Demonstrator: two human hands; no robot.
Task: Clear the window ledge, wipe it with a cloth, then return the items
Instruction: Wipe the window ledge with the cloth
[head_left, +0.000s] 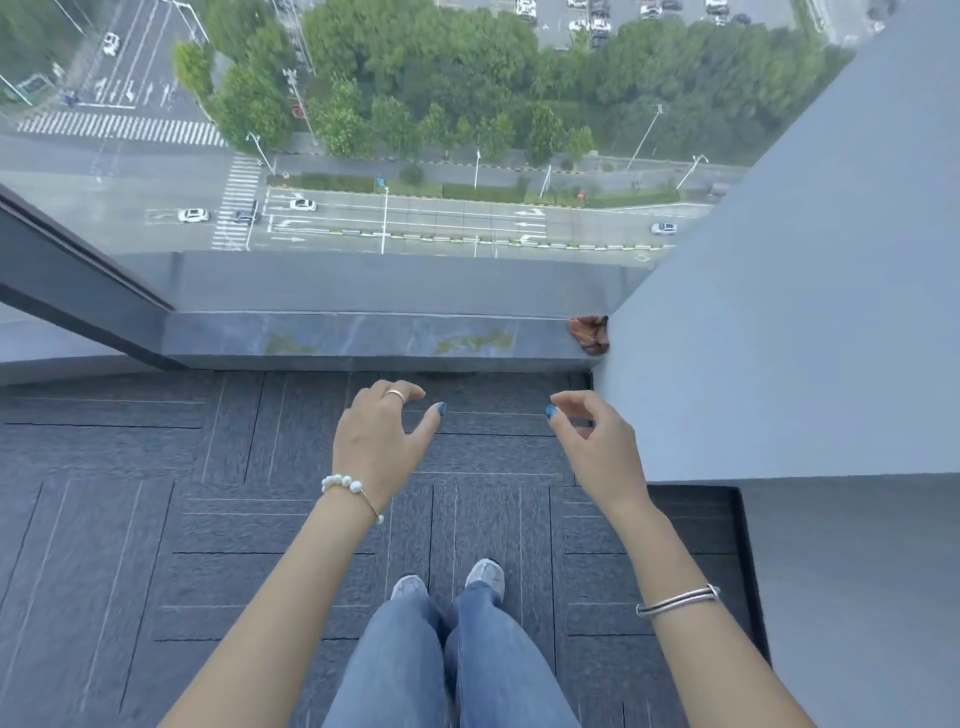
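Observation:
The low grey stone window ledge (363, 335) runs across the middle of the head view, below a large pane of glass. A crumpled brown cloth (588, 332) lies at its far right end, against the grey wall. Greenish smears mark the ledge's top. My left hand (382, 439) hovers over the carpet just in front of the ledge, fingers spread and holding nothing. My right hand (592, 447) is level with it to the right, fingers loosely curled and apart, also holding nothing, a little below and left of the cloth.
A grey wall (805, 312) juts out on the right, its corner close to my right hand. A dark window frame (83, 291) slants in from the left. Dark carpet tiles (156, 519) cover the floor, and my legs and shoes (447, 587) stand below.

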